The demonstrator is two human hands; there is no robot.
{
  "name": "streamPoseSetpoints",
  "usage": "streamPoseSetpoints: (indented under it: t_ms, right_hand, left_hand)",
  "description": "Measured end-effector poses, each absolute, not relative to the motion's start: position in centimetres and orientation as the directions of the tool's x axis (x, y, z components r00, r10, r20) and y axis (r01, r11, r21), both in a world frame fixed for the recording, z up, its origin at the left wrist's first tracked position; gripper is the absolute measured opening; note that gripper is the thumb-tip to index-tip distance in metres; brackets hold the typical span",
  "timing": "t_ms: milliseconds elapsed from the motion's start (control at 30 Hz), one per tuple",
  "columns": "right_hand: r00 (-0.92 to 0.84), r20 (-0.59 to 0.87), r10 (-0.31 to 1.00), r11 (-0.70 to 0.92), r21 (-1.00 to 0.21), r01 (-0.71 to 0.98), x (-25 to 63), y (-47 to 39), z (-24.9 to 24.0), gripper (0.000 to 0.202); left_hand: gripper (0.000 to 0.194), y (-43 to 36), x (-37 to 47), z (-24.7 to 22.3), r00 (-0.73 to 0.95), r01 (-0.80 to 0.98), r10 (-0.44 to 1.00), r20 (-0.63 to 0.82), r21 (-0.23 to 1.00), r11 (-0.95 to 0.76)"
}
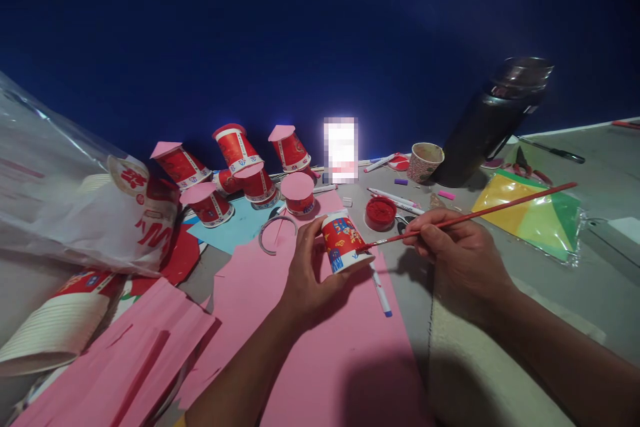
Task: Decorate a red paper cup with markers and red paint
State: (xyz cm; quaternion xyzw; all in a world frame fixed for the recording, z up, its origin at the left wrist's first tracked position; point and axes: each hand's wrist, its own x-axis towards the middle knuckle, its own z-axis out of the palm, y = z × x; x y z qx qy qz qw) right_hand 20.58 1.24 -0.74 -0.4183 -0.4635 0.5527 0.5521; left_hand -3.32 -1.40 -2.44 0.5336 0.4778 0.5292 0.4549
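Note:
My left hand is wrapped round a red and white paper cup with gold and blue patterns, tilted above pink paper. A long red paintbrush is pinched in my right hand, its tip touching the cup's red side near the rim. Behind the cup stands an open pot of red paint. A white marker with a blue end lies just right of the cup on the pink paper.
Several red cups with pink tops stand at back left, beside a plastic bag and stacked cups. A black flask, a small patterned cup, pliers and a yellow-green packet are at back right.

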Motion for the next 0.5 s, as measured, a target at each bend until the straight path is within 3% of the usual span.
streamPoseSetpoints:
  t_ms: [500]
  right_hand:
    - [0.031, 0.064, 0.997, 0.069, -0.974, -0.217, 20.54, 1.11, -0.28, 0.029]
  left_hand:
    - [0.093, -1.51, -3.26, -2.41, -0.030, 0.028, 0.995, 0.097, 0.995, -0.096]
